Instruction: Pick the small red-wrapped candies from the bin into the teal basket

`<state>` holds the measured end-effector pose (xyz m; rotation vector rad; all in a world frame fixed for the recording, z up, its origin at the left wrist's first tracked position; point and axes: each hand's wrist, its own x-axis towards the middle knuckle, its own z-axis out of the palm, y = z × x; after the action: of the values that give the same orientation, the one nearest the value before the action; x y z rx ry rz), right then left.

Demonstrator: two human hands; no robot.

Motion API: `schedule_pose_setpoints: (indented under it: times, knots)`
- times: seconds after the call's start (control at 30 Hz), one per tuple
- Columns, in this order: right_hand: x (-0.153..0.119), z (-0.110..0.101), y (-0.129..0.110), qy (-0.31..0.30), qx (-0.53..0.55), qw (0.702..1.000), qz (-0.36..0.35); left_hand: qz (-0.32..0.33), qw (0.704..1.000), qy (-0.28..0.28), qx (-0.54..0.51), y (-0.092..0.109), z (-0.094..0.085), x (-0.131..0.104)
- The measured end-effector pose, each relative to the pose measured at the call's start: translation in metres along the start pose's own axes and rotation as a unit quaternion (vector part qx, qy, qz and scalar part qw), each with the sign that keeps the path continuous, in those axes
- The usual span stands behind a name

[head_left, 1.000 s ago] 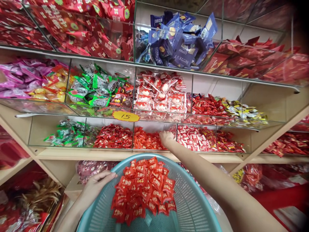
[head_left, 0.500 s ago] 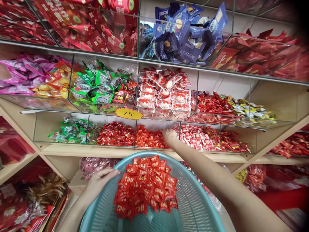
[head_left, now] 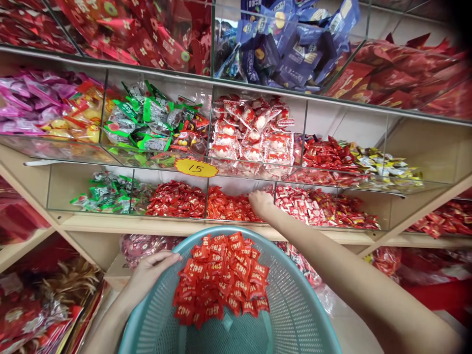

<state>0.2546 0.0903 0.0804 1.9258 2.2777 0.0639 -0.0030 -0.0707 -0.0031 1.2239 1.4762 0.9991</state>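
Observation:
A teal plastic basket (head_left: 295, 290) with perforated sides stands in front of me, holding a heap of red wrapped candies (head_left: 221, 280) with gold lettering. My left hand (head_left: 157, 265) grips its left rim, thumb and fingers pressed over the edge. My right hand (head_left: 262, 204) reaches past the basket into the lowest shelf, at the right end of a compartment of red candies (head_left: 230, 204). Its fingers are curled, and what is in them, if anything, is hidden. Just right of this hand, beyond a clear divider, lie pink-and-white wrapped candies (head_left: 298, 204).
Clear dividers split the shelves into compartments. Green-wrapped sweets (head_left: 106, 191) sit at lower left, blue packets (head_left: 291, 49) above. A yellow tag (head_left: 196, 167) reading 15 hangs on the middle shelf edge. The wooden ledge (head_left: 121, 223) runs just behind the basket.
The view has shifted slightly, with the shelves sitting a little higher. My right hand stays in the compartment, and my left hand keeps its hold on the basket rim.

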Motion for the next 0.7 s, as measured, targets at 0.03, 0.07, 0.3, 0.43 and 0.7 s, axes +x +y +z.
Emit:
schedule_pose_setpoints:
  times: [0.03,0.07,0.3,0.43,0.7]
  knots:
    - [-0.005,-0.002,0.001,0.014,-0.002,1.000,0.001,-0.005,1.000,-0.001,-0.004,-0.001,0.000,0.000]
    - [-0.011,-0.004,0.003,0.030,-0.005,1.000,0.001,-0.010,1.000,-0.001,-0.009,-0.002,0.000,0.000]
    - [-0.078,0.002,0.021,0.234,0.200,0.948,-0.077,-0.009,1.000,0.008,-0.005,-0.003,0.001,0.000]
    - [-0.121,0.029,0.026,0.173,0.482,0.855,-0.087,-0.011,1.000,0.007,0.001,-0.001,0.001,-0.001]
    - [-0.166,0.100,0.032,0.096,0.597,0.796,-0.020,-0.010,0.999,0.025,0.023,-0.001,0.003,-0.001]
